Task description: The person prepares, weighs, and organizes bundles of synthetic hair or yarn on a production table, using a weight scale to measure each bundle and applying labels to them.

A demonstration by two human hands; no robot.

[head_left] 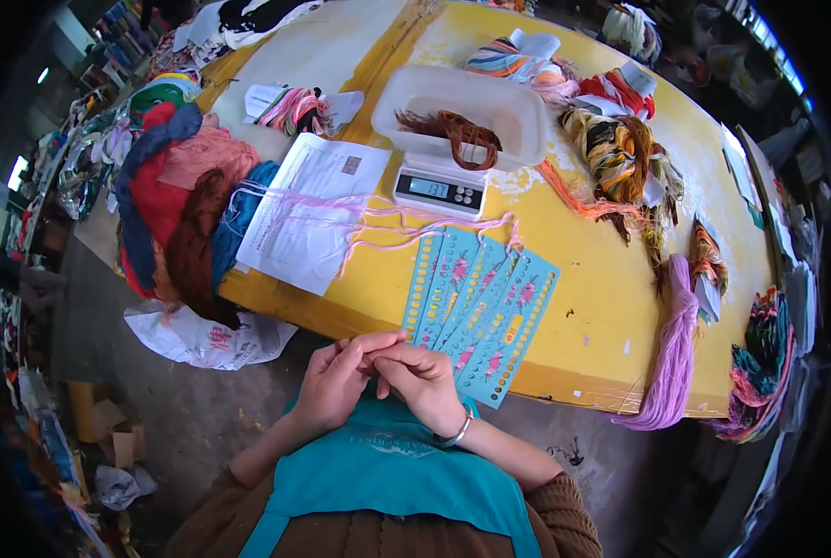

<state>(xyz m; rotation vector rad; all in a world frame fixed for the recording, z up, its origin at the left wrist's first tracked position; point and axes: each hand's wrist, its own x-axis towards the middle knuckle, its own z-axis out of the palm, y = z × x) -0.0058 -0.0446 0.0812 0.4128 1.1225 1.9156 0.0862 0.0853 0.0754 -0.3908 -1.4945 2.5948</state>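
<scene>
My left hand [337, 383] and my right hand [419, 383] meet at the table's near edge, above my teal apron. The fingertips of both are pinched together. Whatever they hold, if anything, is too small or hidden. A metal bangle [458, 431] circles my right wrist. Just beyond my hands, several overlapping light-blue cards [518, 321] with punched holes and pink flower prints lie at the table edge. Pink and lilac threads [392, 223] stretch from the cards' top across a printed sheet [295, 244].
A digital scale [441, 191] bears a clear plastic tub [527, 121] with brown thread [462, 135] inside. Coloured skeins [188, 177] hang over the table's left edge; a lilac skein [668, 363] hangs at the right. More bundled yarn [615, 153] lies at the back right of the yellow table [601, 307].
</scene>
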